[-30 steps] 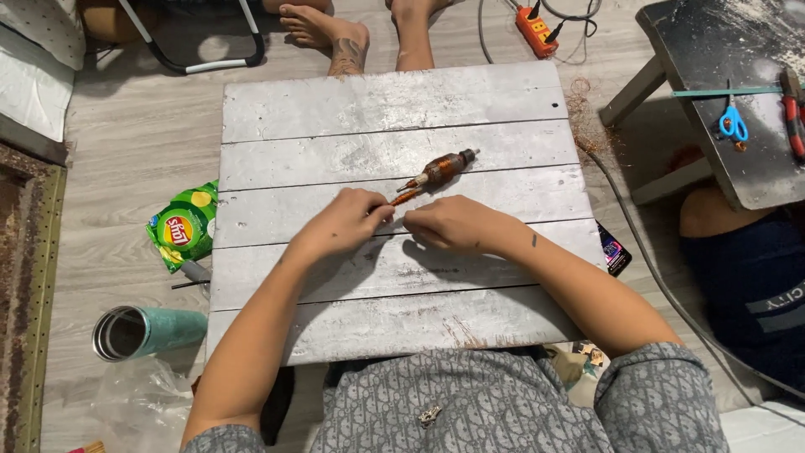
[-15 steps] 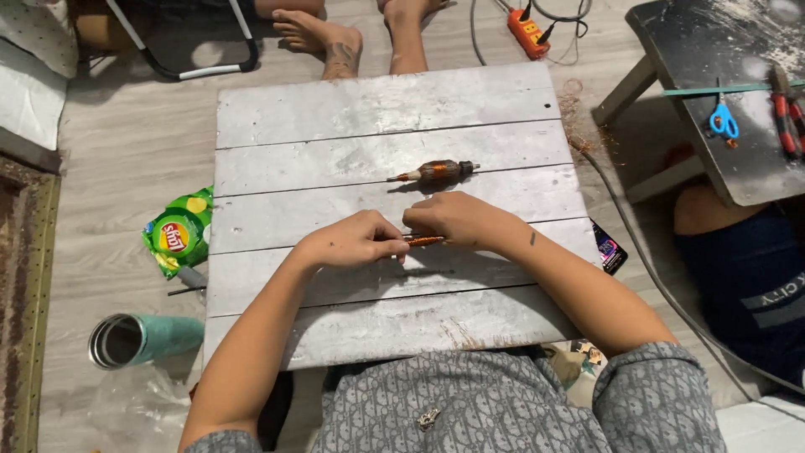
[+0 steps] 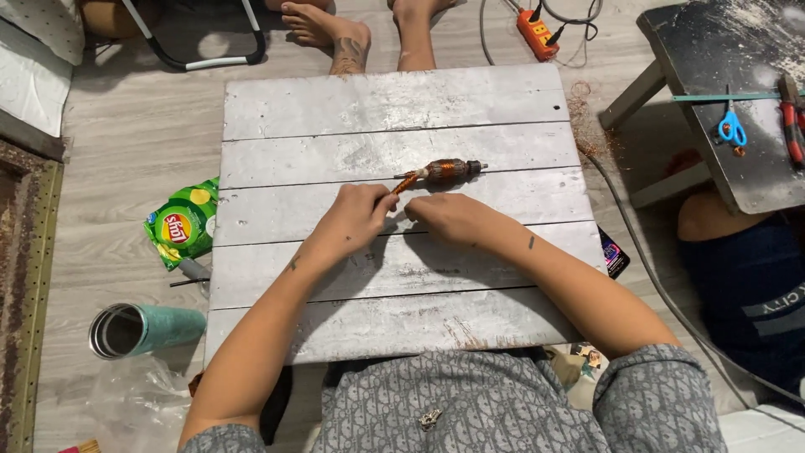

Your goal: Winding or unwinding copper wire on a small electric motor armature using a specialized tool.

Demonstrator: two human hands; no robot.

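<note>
I see the big grey wooden counter [image 3: 394,101] first. A small motor rotor [image 3: 444,170] with copper wire lies near its middle. My left hand [image 3: 356,220] sits just below the rotor, its grip pinching the orange wire end. My right hand [image 3: 449,220] rests beside it, curled; I cannot tell its grip. I think I am pulling wire loose; next needs a steady tug.

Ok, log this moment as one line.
left hand: fingers at copper-wound rotor tip | right hand: resting on white plank table | rotor lying flat
</note>
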